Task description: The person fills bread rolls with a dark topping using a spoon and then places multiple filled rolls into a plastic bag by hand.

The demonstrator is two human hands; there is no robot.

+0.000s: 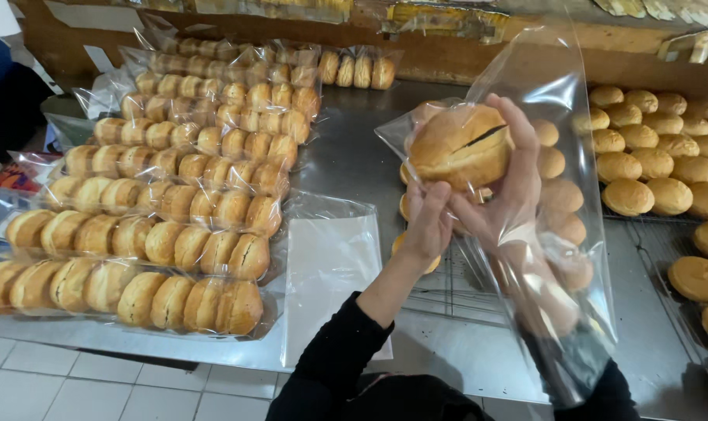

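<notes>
Clear bag [556, 257] sleeves the right hand [510, 195], which grips a bun [459, 144] deep inside it; the left hand [428, 222] pinches the film below. Filled packs [135, 234] lie leftward (many done), loose buns [658, 156] wait right. Bare steel table [354, 156] between gives room.

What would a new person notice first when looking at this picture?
In the middle, the right hand is deep inside a clear plastic bag and holds round buns there, while the left hand pinches the bag from outside. On the left of the metal table lie many rows of bagged buns. On the right, loose buns sit on a wire rack.
</notes>
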